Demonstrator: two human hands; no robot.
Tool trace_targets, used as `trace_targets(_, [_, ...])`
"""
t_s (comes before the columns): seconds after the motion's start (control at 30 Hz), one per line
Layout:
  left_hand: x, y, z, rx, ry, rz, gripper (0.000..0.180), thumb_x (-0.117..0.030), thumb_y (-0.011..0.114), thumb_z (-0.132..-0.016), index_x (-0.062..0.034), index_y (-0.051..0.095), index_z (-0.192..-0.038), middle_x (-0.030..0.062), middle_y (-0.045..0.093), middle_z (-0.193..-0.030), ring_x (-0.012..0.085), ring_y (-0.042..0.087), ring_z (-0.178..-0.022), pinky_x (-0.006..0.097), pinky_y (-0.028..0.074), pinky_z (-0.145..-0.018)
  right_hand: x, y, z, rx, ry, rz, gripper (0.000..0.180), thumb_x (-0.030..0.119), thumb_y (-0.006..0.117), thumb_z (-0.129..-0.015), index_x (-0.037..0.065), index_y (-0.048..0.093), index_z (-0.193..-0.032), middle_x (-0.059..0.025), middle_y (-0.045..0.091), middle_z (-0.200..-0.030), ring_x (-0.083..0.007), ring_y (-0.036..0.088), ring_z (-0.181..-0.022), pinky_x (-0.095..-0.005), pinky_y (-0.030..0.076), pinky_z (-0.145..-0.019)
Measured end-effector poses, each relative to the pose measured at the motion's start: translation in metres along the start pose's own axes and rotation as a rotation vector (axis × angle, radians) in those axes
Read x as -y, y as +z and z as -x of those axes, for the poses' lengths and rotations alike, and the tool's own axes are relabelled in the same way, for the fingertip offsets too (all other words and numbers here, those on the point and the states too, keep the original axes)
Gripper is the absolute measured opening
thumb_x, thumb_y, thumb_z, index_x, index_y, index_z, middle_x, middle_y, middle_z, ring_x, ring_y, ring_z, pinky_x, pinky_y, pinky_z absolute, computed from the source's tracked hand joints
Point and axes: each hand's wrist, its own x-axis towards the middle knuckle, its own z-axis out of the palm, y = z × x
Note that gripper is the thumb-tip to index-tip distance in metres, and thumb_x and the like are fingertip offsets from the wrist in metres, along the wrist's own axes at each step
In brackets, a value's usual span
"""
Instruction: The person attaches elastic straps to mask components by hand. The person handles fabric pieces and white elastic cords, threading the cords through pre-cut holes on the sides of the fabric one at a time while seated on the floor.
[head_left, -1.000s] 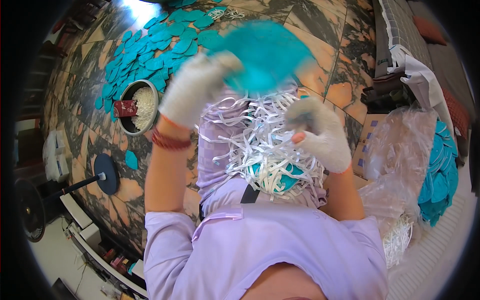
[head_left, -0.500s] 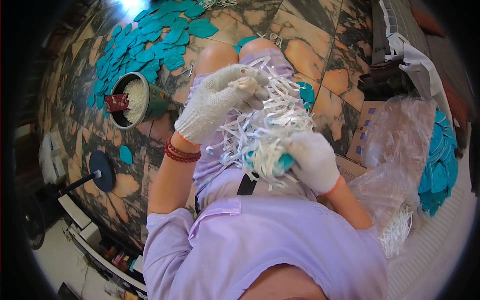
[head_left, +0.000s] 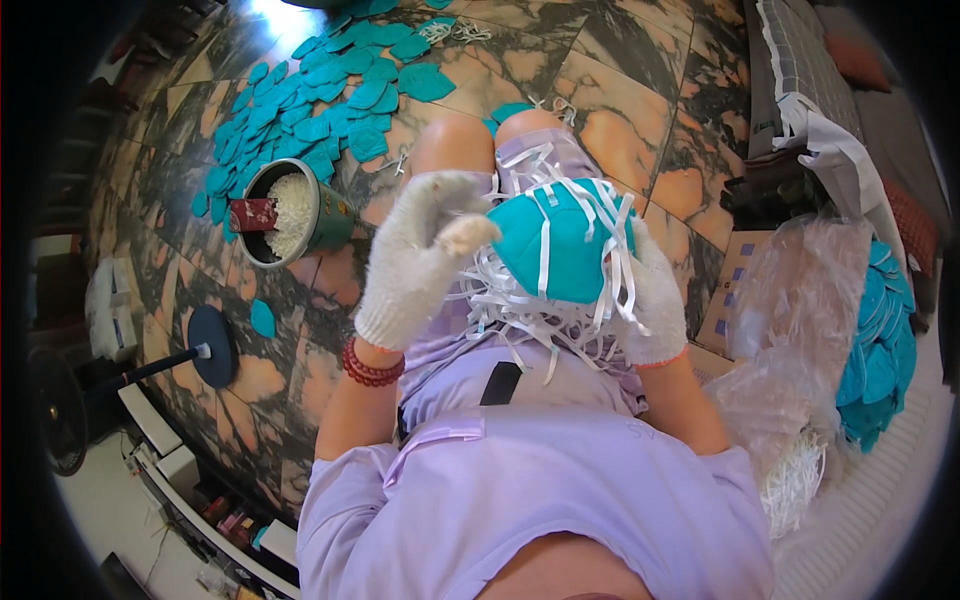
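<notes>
A teal face mask (head_left: 560,250) with white straps is held up over my lap, its right edge gripped by my right hand (head_left: 655,300) in a white knit glove. Some straps hang over that hand's fingers. By the mask's left edge is my left hand (head_left: 415,255), gloved too, its bare thumb tip poking out. Its fingers are apart from the thumb, and no grip on the mask shows. Underneath, a tangle of white straps (head_left: 500,315) lies across my thighs.
Many teal masks (head_left: 290,110) spread over the marble floor at the far left. Beside them a green bucket (head_left: 325,215) contains white bits and a red box (head_left: 252,214). A clear plastic bag (head_left: 790,300) and more teal masks (head_left: 875,350) lie at right. A fan (head_left: 65,410) stands left.
My right hand has lifted the mask out of the strap tangle and turned it flat to view. My left hand has come down slightly, close to the mask's left edge.
</notes>
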Motion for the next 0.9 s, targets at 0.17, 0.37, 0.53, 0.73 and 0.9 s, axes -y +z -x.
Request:
trace_targets(0.17, [0.002,-0.014,-0.002,-0.054,-0.204,0.032,0.032,-0.013,0.062,-0.087,0.0008,0.058,-0.115,0.0066,0.061,-0.102,0.0077,0.058,-0.078,0.021,0.047,-0.064,0.007,0.015,-0.001,0.128,0.044,0.049,0.032,0.021,0.048,-0.097,0.001,0.054,-0.121,-0.0040,0.060,-0.090,-0.0070,0.056,-0.076,-0.0191,0.045,-0.066])
trace_targets(0.37, [0.029,-0.048,-0.011,0.035,-0.291,0.883,0.045,-0.012,0.052,-0.090,-0.0001,0.046,-0.133,0.0045,0.060,-0.092,0.0061,0.056,-0.067,0.019,0.047,-0.054,0.028,-0.008,0.005,-0.082,-0.694,0.835,0.036,0.015,0.072,-0.081,0.003,0.062,-0.113,-0.0128,0.060,-0.115,-0.0253,0.057,-0.108,-0.0342,0.046,-0.093])
trace_targets(0.53, [0.015,-0.025,-0.004,-0.051,-0.453,0.823,0.042,-0.012,0.051,-0.091,0.0012,0.049,-0.131,-0.0020,0.054,-0.080,0.0026,0.048,-0.059,0.015,0.039,-0.049,0.041,0.004,-0.001,0.047,-0.942,0.769,0.054,0.019,0.081,-0.066,0.006,0.063,-0.115,-0.0114,0.060,-0.115,-0.0277,0.052,-0.115,-0.0384,0.041,-0.100])
trace_targets(0.73, [-0.006,-0.008,-0.006,-0.010,-0.426,0.651,0.035,-0.017,0.048,-0.096,-0.0009,0.052,-0.127,-0.0024,0.056,-0.083,0.0018,0.047,-0.059,0.015,0.038,-0.050,0.024,0.012,-0.026,0.231,-1.026,0.746,0.032,0.018,0.074,-0.078,0.007,0.067,-0.107,-0.0070,0.066,-0.095,-0.0264,0.061,-0.090,-0.0347,0.047,-0.079])
trace_targets(0.9, [-0.004,0.004,-0.019,-0.268,-0.176,0.699,0.037,-0.027,0.051,-0.097,-0.0069,0.050,-0.128,-0.0015,0.055,-0.084,0.0049,0.047,-0.058,0.017,0.038,-0.050,0.023,0.034,-0.022,-0.002,-0.331,0.161,0.018,0.014,0.064,-0.088,-0.002,0.066,-0.095,-0.0040,0.064,-0.073,-0.0106,0.053,-0.061,-0.0244,0.042,-0.057])
